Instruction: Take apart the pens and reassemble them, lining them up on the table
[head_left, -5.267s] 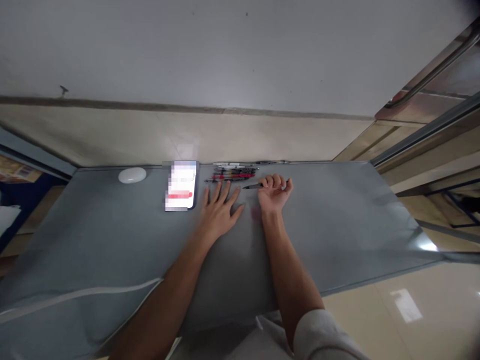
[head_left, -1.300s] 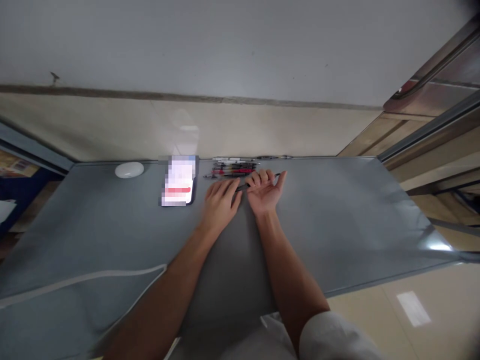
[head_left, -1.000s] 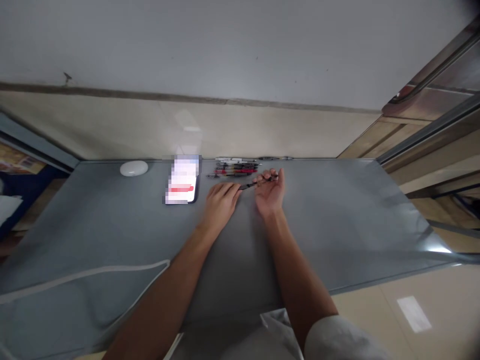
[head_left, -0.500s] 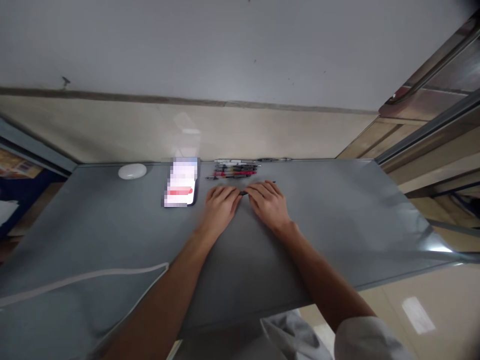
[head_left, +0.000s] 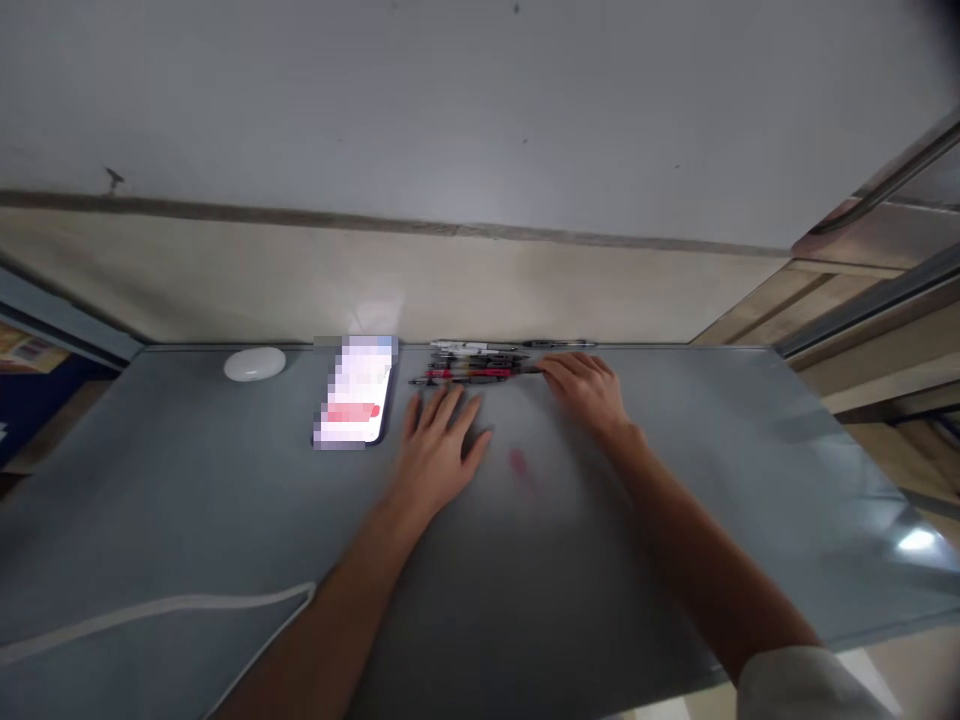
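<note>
Several pens (head_left: 472,376) lie side by side in a bundle along the back of the grey tabletop, with white, black and red barrels. Just in front of them my left hand (head_left: 433,455) rests open, fingers spread toward the pens and holding nothing. To the right of the bundle, my right hand (head_left: 589,392) has its fingers closed on a thin pen (head_left: 531,372). The pen's tip points left toward the bundle; the rest is hidden under the fingers. Behind that hand another dark pen (head_left: 559,344) lies alone against the wall.
Left of the pens lies a lit phone (head_left: 352,395), its screen blurred out. Farther left sits a white rounded case (head_left: 255,364). A pale cable (head_left: 180,604) crosses the front left of the tabletop (head_left: 750,450). A wall (head_left: 450,285) rises behind it.
My hands were together on a dark pen in front of the bundle. My left hand has let go and spread open; my right has moved right and back with the pen. The view has shifted slightly.
</note>
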